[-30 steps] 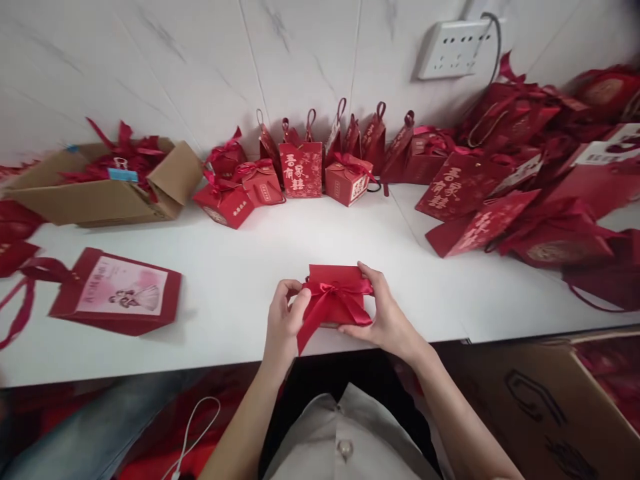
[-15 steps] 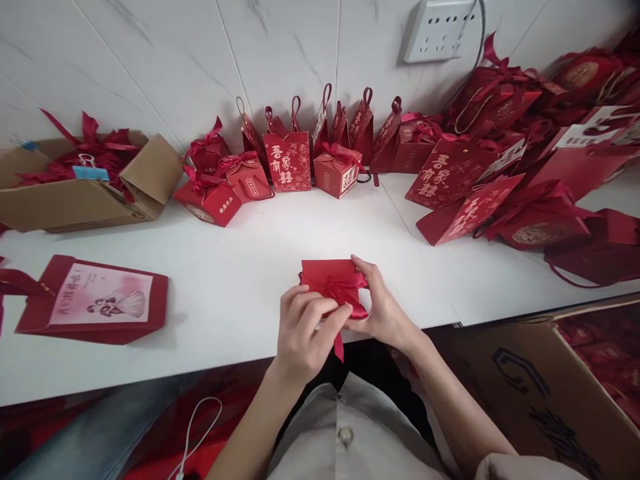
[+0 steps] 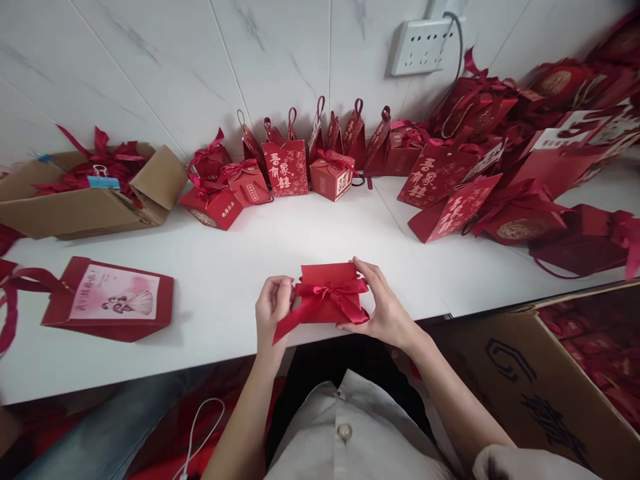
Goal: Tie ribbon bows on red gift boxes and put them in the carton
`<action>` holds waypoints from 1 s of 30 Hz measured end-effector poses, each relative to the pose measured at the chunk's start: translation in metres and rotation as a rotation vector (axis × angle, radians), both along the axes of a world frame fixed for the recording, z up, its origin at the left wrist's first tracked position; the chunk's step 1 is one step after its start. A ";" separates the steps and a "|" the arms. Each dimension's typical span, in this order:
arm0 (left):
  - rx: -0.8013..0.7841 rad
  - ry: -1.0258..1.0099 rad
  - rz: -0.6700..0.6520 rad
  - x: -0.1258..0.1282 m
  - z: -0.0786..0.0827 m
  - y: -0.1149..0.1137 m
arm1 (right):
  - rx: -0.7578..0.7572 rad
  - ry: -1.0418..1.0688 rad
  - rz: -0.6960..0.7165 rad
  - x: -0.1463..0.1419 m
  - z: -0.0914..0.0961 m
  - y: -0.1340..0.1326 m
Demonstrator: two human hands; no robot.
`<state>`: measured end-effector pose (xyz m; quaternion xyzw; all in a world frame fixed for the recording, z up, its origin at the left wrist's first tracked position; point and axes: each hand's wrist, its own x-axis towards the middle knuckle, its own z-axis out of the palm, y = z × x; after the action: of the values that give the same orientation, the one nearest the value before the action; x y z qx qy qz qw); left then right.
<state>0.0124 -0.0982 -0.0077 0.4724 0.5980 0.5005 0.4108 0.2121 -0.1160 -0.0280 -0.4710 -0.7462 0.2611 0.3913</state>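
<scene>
A small red gift box (image 3: pixel 327 274) with a satin ribbon (image 3: pixel 334 291) tied in a bow around it is held at the table's front edge. My right hand (image 3: pixel 387 310) grips its right side, thumb and fingers on opposite edges. At the left side my left hand (image 3: pixel 273 307) is closed, its fingertips pinched at the ribbon's left loop. One ribbon tail hangs down across the left fingers. The other tail reaches toward the box's lower right corner. The box's underside is hidden.
Red gift boxes (image 3: pixel 215 207) and bags line the wall, piled high at right. A cardboard box (image 3: pixel 75 212) of ribboned items stands at left. Nearer lies a red bag (image 3: pixel 163 300) with a couple picture. Below right is a large carton (image 3: pixel 510 387); a power strip (image 3: pixel 423 47) is on the wall.
My left hand has moved from over the bow to the box's left side. The bow now lies spread across the front, one tail drawn left. My right hand keeps its hold.
</scene>
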 end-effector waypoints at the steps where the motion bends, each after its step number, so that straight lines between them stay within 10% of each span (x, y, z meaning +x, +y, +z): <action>1: -0.012 -0.023 -0.056 -0.001 0.002 -0.001 | 0.022 -0.002 0.007 0.001 0.002 -0.001; 6: 0.113 0.123 -0.165 0.007 0.019 -0.016 | 0.155 0.008 -0.011 0.007 0.008 -0.010; 12: 1.181 0.663 -0.273 0.036 0.033 -0.046 | 0.316 0.147 -0.118 0.013 0.009 -0.033; 15: 1.335 0.706 -0.321 0.049 0.035 -0.050 | 0.354 0.214 -0.157 0.019 0.011 -0.044; 20: 1.311 0.505 -0.367 0.069 0.038 -0.038 | 0.361 0.195 -0.273 0.042 0.012 -0.063; 24: 0.895 0.385 -0.288 0.090 0.036 -0.017 | 0.343 0.093 -0.441 0.073 0.015 -0.095; 27: 0.538 0.539 -0.436 0.113 0.028 0.000 | 0.338 0.002 -0.644 0.101 0.025 -0.133; 30: 0.544 0.614 -0.650 0.142 0.010 0.010 | 0.260 -0.042 -0.900 0.140 0.042 -0.180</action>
<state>0.1544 -0.0887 0.0026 0.8482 0.3617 0.3230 0.2132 0.3522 -0.2956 0.0138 -0.7001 -0.5019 -0.0398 0.5064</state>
